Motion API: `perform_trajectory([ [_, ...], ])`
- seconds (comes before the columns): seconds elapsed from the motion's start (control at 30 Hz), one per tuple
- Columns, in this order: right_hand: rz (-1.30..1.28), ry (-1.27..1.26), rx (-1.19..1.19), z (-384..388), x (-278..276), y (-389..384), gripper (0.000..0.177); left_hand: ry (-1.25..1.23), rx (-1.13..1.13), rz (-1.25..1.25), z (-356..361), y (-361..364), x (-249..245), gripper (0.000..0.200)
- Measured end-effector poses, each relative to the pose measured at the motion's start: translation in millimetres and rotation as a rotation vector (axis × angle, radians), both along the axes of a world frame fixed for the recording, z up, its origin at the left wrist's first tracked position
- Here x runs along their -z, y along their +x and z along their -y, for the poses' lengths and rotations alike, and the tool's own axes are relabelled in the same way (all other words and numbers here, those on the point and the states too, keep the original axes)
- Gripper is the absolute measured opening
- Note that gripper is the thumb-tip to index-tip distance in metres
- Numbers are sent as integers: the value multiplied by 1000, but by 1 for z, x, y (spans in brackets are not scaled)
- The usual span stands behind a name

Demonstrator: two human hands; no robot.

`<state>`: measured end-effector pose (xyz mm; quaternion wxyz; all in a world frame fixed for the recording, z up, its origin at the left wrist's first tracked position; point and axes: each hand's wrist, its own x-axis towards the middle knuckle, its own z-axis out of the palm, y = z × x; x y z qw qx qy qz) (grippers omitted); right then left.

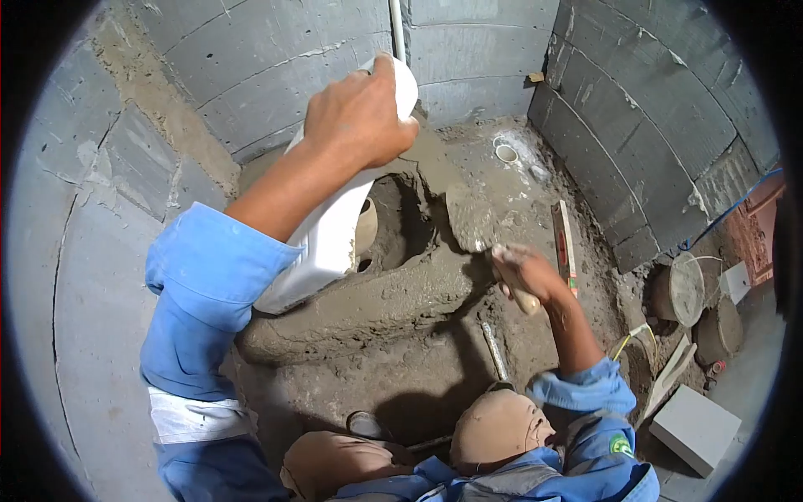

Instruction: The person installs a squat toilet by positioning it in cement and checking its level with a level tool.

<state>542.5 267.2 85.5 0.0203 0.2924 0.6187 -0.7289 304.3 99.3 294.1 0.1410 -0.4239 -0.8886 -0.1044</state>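
Observation:
My left hand [360, 117] grips the upper end of a white squat toilet pan [322, 230]. The pan is tilted up on its side, its lower end near the edge of the wet mortar bed [376, 305]. In my right hand [534, 272] is a trowel [470, 219], my fingers closed round its wooden handle. The blade lies at the mortar along the right side of a hollow. Inside that hollow a drain pipe [366, 227] stands up, partly hidden by the pan.
Grey block walls [477, 50] enclose the space. A spirit level [564, 247] lies on the right, below a small floor pipe [506, 153]. Buckets [687, 289] and a pale block [694, 428] sit at far right. A metal bar [494, 351] is near my knees.

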Motion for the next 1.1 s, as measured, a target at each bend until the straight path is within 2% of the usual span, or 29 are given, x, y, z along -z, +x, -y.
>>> perform_trajectory([
  [0.13, -86, 50, 25, -29, 16, -85, 24, -53, -11, 6, -4, 1, 0, 77],
  [0.27, -80, -52, -19, -47, 19, -155, 24, -43, 13, -22, -7, 1, 6, 73],
  [0.33, -64, -101, -7, -47, 24, -153, 25, -21, 39, -52, -9, 0, 10, 69],
  [0.4, 22, 37, -52, -46, 26, -139, 25, -18, 27, -48, -9, -1, 10, 69],
  [0.47, 50, -27, -35, -37, 33, -99, 26, -24, 24, -45, -9, -1, 10, 72],
  [0.5, 98, -88, -8, -25, 15, -70, 26, -30, 20, -47, -9, 0, 10, 74],
  [0.6, 33, 26, -63, 4, -1, 21, 25, 6, 36, -51, -10, 1, 14, 79],
  [0.7, 130, -164, 34, 28, -23, 111, 22, -33, 31, -25, -14, 3, 16, 86],
  [0.73, 79, -193, 76, 33, -22, 141, 22, -29, 29, -23, -15, 4, 18, 86],
  [0.9, 25, -6, 247, 49, -36, 281, 42, -79, 60, -56, -24, 12, 29, 72],
  [0.97, 147, 90, 423, 62, -61, 311, 36, -93, 59, -49, -30, 17, 34, 69],
  [1.0, 188, 280, 490, 55, -29, 357, 34, -109, 59, -43, -33, 20, 37, 66],
  [1.03, 243, 317, 495, 54, -26, 382, 35, -104, 52, -44, -36, 22, 40, 66],
  [1.1, 398, 390, 711, 71, -38, 399, 32, -149, 78, -35, -42, 26, 48, 64],
])
